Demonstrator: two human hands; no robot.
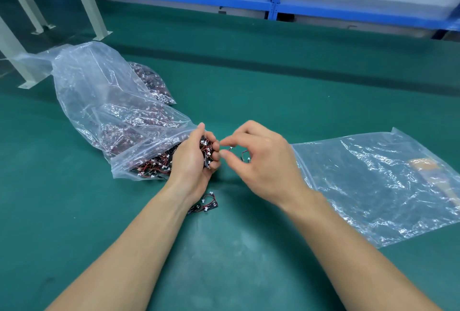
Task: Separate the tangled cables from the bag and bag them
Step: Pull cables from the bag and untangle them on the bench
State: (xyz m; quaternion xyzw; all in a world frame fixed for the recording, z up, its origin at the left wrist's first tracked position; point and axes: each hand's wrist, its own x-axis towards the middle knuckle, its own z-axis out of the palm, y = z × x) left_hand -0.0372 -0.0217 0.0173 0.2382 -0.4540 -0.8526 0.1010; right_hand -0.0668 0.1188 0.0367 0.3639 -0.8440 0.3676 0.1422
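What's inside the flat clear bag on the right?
Only a tan patch shows through the clear bag; whether it lies inside or underneath is unclear. Nothing else shows in it. The right hand covers part of its left edge.

Bright, even light from above washes my green table [273,91] and leaves no hard shadows. Only a soft dark patch lies under my left hand [194,158] and right hand [261,161]. A dimmer band crosses the table toward its far edge. White glare streaks the crumpled full bag [87,81] at the left and the flat bag [373,181] at the right edge. My right fingertips are smeared with motion blur, while the cables [206,151] in my left hand look fairly sharp. The blue shelf [224,1] beyond the far edge is soft and bows with the wide lens.
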